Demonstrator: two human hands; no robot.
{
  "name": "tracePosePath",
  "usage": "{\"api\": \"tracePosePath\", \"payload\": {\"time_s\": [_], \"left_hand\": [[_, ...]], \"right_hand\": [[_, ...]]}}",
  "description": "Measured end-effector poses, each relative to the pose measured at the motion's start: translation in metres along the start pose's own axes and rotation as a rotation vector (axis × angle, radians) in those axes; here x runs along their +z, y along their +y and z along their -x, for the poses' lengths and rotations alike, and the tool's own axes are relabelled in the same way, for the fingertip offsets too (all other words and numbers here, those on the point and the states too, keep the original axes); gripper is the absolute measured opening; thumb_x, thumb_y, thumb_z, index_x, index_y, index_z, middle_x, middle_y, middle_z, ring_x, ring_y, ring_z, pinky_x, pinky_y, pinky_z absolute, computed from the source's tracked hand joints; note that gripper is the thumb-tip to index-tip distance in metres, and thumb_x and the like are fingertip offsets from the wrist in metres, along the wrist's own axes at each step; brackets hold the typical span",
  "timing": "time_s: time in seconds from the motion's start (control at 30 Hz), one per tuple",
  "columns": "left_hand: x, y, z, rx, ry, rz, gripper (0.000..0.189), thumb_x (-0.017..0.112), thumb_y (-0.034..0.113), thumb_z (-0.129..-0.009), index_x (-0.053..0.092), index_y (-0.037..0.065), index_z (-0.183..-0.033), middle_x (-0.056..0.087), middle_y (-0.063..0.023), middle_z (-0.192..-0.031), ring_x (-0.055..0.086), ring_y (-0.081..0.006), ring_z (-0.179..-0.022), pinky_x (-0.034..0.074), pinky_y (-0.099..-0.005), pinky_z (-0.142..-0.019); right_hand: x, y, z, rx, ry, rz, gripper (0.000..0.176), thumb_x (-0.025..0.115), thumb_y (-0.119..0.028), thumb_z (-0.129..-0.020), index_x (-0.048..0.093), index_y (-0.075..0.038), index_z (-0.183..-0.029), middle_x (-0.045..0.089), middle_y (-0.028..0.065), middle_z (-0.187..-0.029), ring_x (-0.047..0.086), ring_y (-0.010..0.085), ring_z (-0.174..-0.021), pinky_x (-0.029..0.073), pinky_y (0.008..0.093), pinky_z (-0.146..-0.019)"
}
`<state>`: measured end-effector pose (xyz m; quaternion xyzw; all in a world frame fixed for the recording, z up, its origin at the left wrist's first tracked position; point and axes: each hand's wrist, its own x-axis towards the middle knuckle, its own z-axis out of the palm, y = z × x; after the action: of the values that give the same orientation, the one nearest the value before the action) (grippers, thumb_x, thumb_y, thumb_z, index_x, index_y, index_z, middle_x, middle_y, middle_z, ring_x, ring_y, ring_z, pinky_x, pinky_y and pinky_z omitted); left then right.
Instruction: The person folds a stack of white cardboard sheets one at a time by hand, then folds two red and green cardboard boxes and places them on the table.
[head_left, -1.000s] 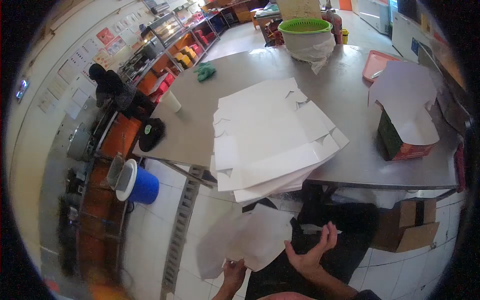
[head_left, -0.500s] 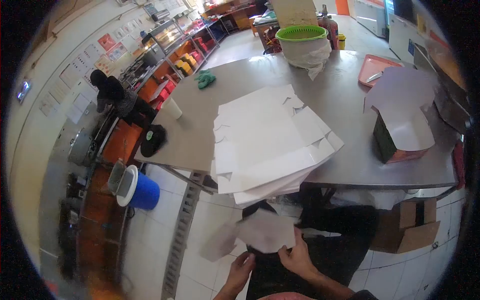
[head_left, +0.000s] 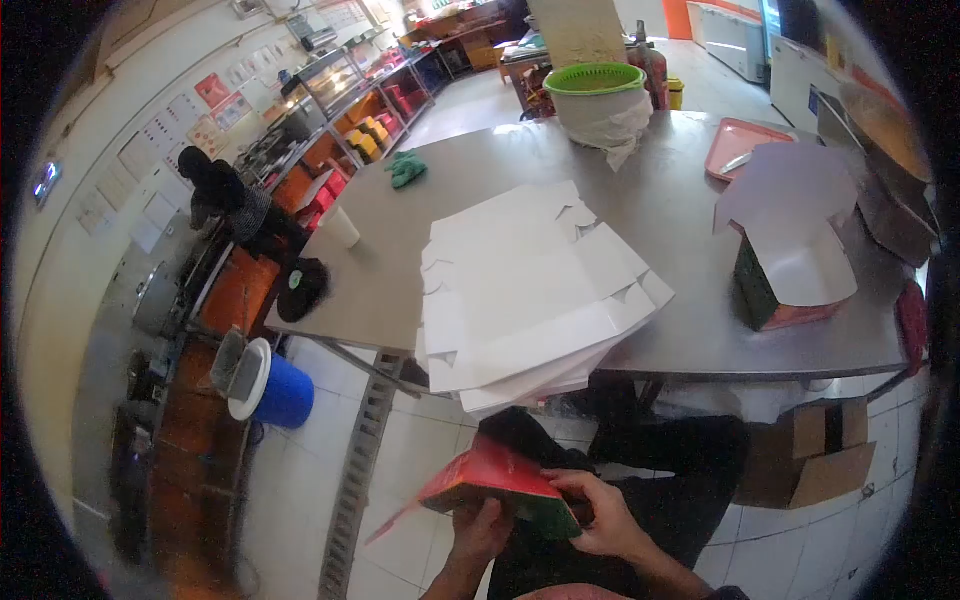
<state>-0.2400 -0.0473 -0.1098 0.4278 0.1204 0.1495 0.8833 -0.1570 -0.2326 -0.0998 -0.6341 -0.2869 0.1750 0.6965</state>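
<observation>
A red and green cardboard piece (head_left: 500, 478) is held low over the lap, its printed side showing and its panels bent. My left hand (head_left: 484, 530) grips its lower edge, thumb up. At its right end my right hand (head_left: 600, 512) pinches the green part. Just beyond, a stack of flat white cardboard blanks (head_left: 530, 290) lies on the metal table (head_left: 700, 200), jutting over the near edge. An opened box (head_left: 800, 270) with a white inside and red and green outside stands at the table's right.
On the table are a green-rimmed basket (head_left: 597, 80), a pink tray (head_left: 745, 140), a green cloth (head_left: 405, 170), a white cup (head_left: 340, 228) and a black cap (head_left: 302, 288). A blue bucket (head_left: 280, 390), a carton (head_left: 810, 455) and a person (head_left: 235, 200) are beyond.
The cardboard piece has turned from its white side to its red and green side. My left hand has moved in under it and now grips it.
</observation>
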Motion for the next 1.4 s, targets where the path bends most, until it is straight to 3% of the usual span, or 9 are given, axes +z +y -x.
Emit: {"api": "tracePosePath", "payload": {"time_s": [0.13, 0.37, 0.4, 0.5, 0.7, 1.07, 1.17, 1.23, 1.4], "left_hand": [[-0.016, -0.002, -0.004, -0.067, 0.147, 0.053, 0.048, 0.063, 0.004, -0.088, 0.043, 0.01, -0.132, 0.054, -0.0078, -0.126, 0.056, -0.024, -0.114, 0.05, -0.0427, -0.096], [0.013, 0.006, -0.004, -0.106, 0.196, 0.128, 0.039, 0.065, 0.004, -0.087, 0.051, 0.008, -0.124, 0.061, -0.0063, -0.114, 0.061, -0.0216, -0.104, 0.053, -0.0389, -0.089], [0.016, 0.005, -0.006, -0.074, 0.128, 0.108, 0.038, 0.065, 0.003, -0.087, 0.053, 0.008, -0.123, 0.062, -0.006, -0.112, 0.061, -0.0209, -0.103, 0.052, -0.038, -0.088], [0.011, -0.001, -0.009, -0.036, 0.068, 0.064, 0.042, 0.066, 0.002, -0.085, 0.051, 0.01, -0.124, 0.061, -0.0071, -0.112, 0.061, -0.0222, -0.102, 0.054, -0.0357, -0.083], [0.008, 0.006, -0.011, -0.042, 0.086, -0.076, 0.048, 0.068, -0.003, -0.08, 0.05, 0.005, -0.124, 0.061, -0.0096, -0.112, 0.061, -0.0227, -0.101, 0.052, -0.0362, -0.086], [0.014, 0.007, -0.019, 0.016, 0.181, -0.132, 0.044, 0.071, -0.007, -0.074, 0.056, -0.002, -0.114, 0.064, -0.0103, -0.107, 0.063, -0.0211, -0.096, 0.05, -0.0357, -0.087], [0.011, 0.005, -0.018, 0.023, 0.208, -0.289, 0.047, 0.066, -0.005, -0.077, 0.048, 0.002, -0.12, 0.06, -0.011, -0.111, 0.061, -0.0263, -0.104, 0.051, -0.0375, -0.089], [0.018, 0.0, -0.015, 0.064, 0.403, -0.211, 0.038, 0.068, -0.009, -0.075, 0.057, -0.003, -0.111, 0.065, -0.0099, -0.104, 0.064, -0.0203, -0.092, 0.051, -0.0341, -0.085], [0.036, -0.011, -0.009, 0.038, 0.396, -0.266, 0.024, 0.062, -0.001, -0.083, 0.056, 0.004, -0.105, 0.061, -0.0072, -0.097, 0.061, -0.0203, -0.091, 0.052, -0.0338, -0.074]], "right_hand": [[0.009, 0.026, 0.005, 0.305, 0.256, -0.325, 0.041, 0.068, -0.009, -0.085, 0.046, 0.002, -0.118, 0.052, 0.0152, -0.129, 0.054, 0.021, -0.118, 0.044, 0.0382, -0.1], [0.021, 0.009, 0.015, 0.224, -0.061, -0.647, 0.042, 0.05, -0.014, -0.097, 0.041, 0.003, -0.134, 0.055, 0.0123, -0.124, 0.054, 0.0196, -0.115, 0.041, 0.0363, -0.1], [0.022, 0.01, 0.014, 0.199, -0.042, -0.579, 0.037, 0.052, -0.018, -0.097, 0.048, 0.0, -0.129, 0.06, 0.009, -0.112, 0.054, 0.0115, -0.096, 0.045, 0.0281, -0.083], [0.026, 0.034, 0.011, 0.078, 0.126, -0.311, 0.03, 0.049, -0.018, -0.098, 0.057, 0.002, -0.119, 0.065, 0.0087, -0.098, 0.056, 0.0113, -0.085, 0.046, 0.027, -0.076], [0.006, -0.006, 0.007, 0.173, 0.372, -0.628, 0.032, 0.049, -0.023, -0.093, 0.059, 0.007, -0.099, 0.061, 0.0105, -0.08, 0.056, 0.0143, -0.063, 0.046, 0.0274, -0.057], [-0.008, -0.024, 0.004, 0.508, 0.105, -1.386, 0.028, 0.052, -0.021, -0.094, 0.056, 0.005, -0.104, 0.057, 0.0091, -0.075, 0.053, 0.0157, -0.064, 0.046, 0.0356, -0.062], [0.002, -0.026, 0.003, 0.411, 0.147, -0.942, 0.023, 0.054, -0.017, -0.093, 0.059, 0.004, -0.1, 0.059, 0.0096, -0.074, 0.054, 0.017, -0.062, 0.046, 0.0344, -0.06], [0.007, -0.022, -0.001, -0.01, 0.291, 0.148, 0.017, 0.057, -0.012, -0.091, 0.062, 0.004, -0.094, 0.06, 0.0095, -0.072, 0.057, 0.0175, -0.061, 0.046, 0.0315, -0.059], [0.029, 0.005, -0.002, -0.305, 0.477, 0.364, 0.013, 0.061, -0.008, -0.088, 0.064, 0.005, -0.086, 0.06, 0.0117, -0.069, 0.057, 0.0174, -0.056, 0.043, 0.0293, -0.052]]}}
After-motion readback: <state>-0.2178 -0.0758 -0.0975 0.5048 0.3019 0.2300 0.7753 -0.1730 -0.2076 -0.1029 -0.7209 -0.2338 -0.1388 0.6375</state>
